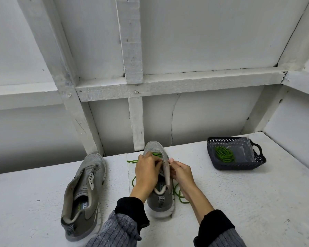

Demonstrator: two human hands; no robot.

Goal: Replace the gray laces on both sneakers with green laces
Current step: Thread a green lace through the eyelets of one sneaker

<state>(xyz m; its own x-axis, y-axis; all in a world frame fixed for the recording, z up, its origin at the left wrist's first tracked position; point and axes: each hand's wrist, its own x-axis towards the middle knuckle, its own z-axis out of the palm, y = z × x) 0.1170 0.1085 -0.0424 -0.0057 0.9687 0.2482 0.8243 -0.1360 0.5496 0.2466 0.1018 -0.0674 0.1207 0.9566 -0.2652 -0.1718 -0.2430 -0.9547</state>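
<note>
Hands work at the middle sneaker (158, 177) on the tabletop (239, 202): left hand (146, 172) and right hand (181, 172) both pinch its green lace (177, 191) at the eyelets. Second sneaker (84, 195), laceless, lies left; basket (239, 166) at right holds another green lace coil (224, 154).

Both arms wore grey rib-knit sleeves (114, 232) with vertical ribbing, over black inner cuffs (130, 209) that stuck out past the grey toward each wrist. Left hand (146, 172) and right hand (181, 173) were bare: no gloves, rings or watch seen.
</note>
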